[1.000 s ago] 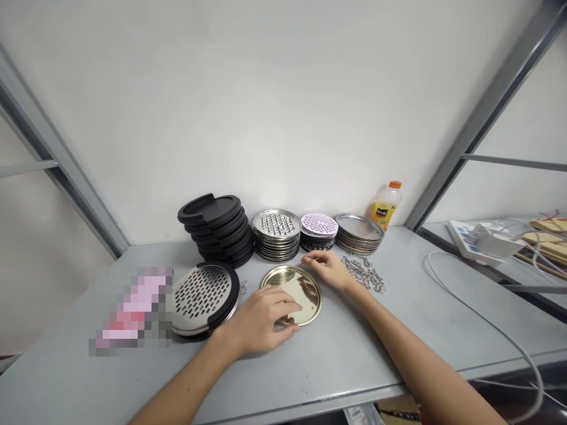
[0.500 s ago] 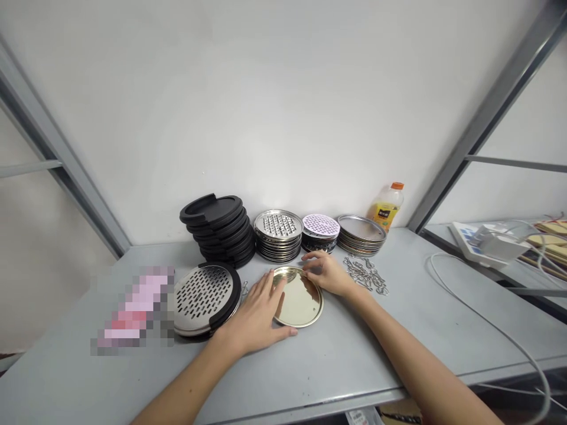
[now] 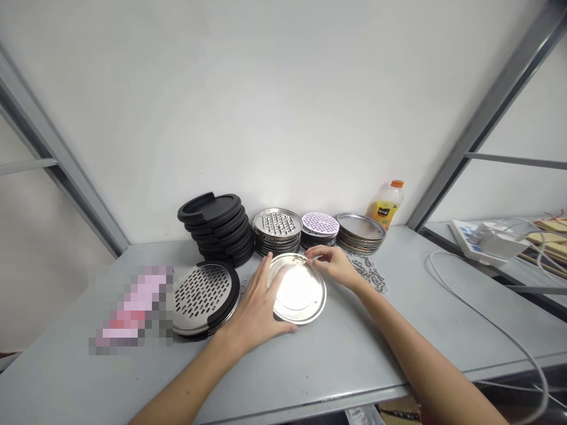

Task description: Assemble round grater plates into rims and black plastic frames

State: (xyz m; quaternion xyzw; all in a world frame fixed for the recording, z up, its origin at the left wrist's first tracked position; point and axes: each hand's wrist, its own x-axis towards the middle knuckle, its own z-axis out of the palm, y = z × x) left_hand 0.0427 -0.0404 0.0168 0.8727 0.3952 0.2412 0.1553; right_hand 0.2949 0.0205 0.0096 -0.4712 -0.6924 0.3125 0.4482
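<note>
A shiny round metal plate (image 3: 299, 293) with a raised rim sits in front of me, its far side tilted up and bright light reflecting off it. My right hand (image 3: 333, 265) pinches the plate's far right rim between thumb and fingers. Along the plate's left edge rests my left hand (image 3: 259, 307), its fingers stretched and the thumb apart near the front rim. Just left of that hand lies a slotted metal disc (image 3: 201, 298) set in a black ring (image 3: 231, 295). Small metal hooks (image 3: 371, 273) lie in a pile beyond my right wrist.
Against the wall stand black rings (image 3: 217, 227), metal grater discs (image 3: 278, 227), discs topped by a lilac slotted one (image 3: 319, 224), and metal plates (image 3: 361, 227). A juice bottle (image 3: 388, 206) is behind them. A white cable (image 3: 487, 321) crosses the right side; a blurred pink item (image 3: 142, 301) lies left.
The plate's far edge has risen off the table, and its surface has turned from gold-toned to bright glare. My right hand has lifted slightly with the rim; the left hand has barely moved.
</note>
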